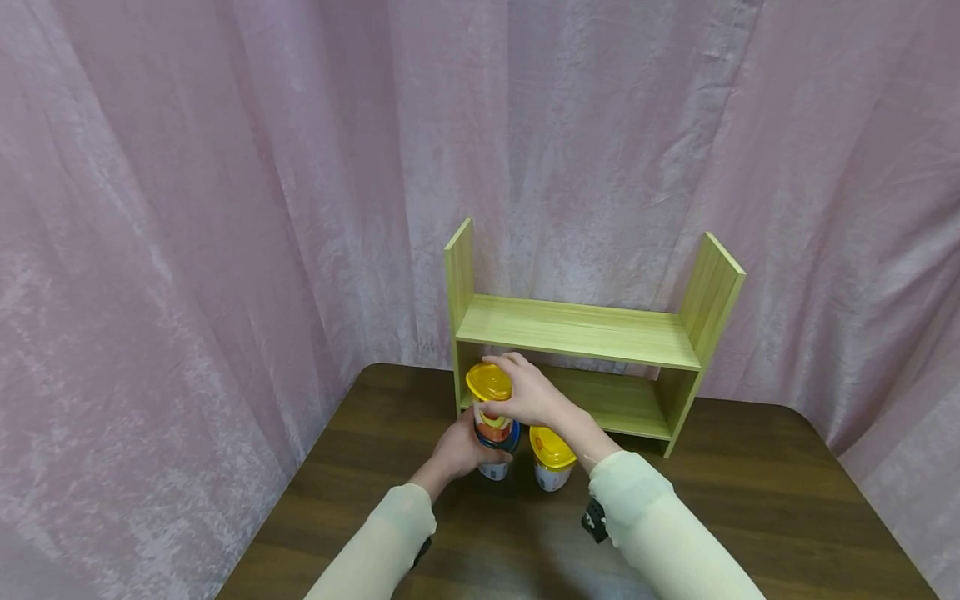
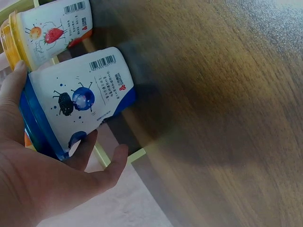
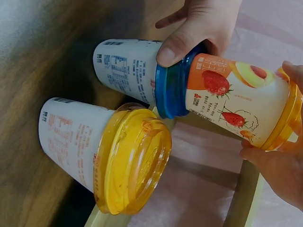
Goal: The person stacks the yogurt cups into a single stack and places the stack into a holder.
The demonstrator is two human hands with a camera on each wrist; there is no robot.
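Reaching forward over the dark wooden desk [image 1: 360, 500], two pale-sleeved arms meet at a stack of cups just in front of the shelf. Left hand [image 1: 459, 450] low on the stack: its fingers [image 2: 85, 151] and thumb curl round the blue-lidded cup [image 2: 80, 101], which stands on the desk, the thumb pressed to the blue lid's rim. Right hand [image 1: 528, 392] comes over the top, wrist bent down, fingers wrapped about the yellow lid of the strawberry cup [image 3: 236, 101], which sits on the blue lid, tilted a little in the head view. So both hands are closed on a cup each, upper on lower.

Just beside the stack, to its right, stands a second yellow-lidded cup [image 1: 552, 462], upright on the desk and untouched, partly hidden by the right forearm. A small black device [image 1: 594, 518] shows under the right sleeve.

Behind them stands the light green wooden shelf [image 1: 577, 329], two boards between upright sides; the raised stack overlaps its left post and lower opening. Beyond that hangs a pink curtain [image 1: 225, 183], folded all round the back.
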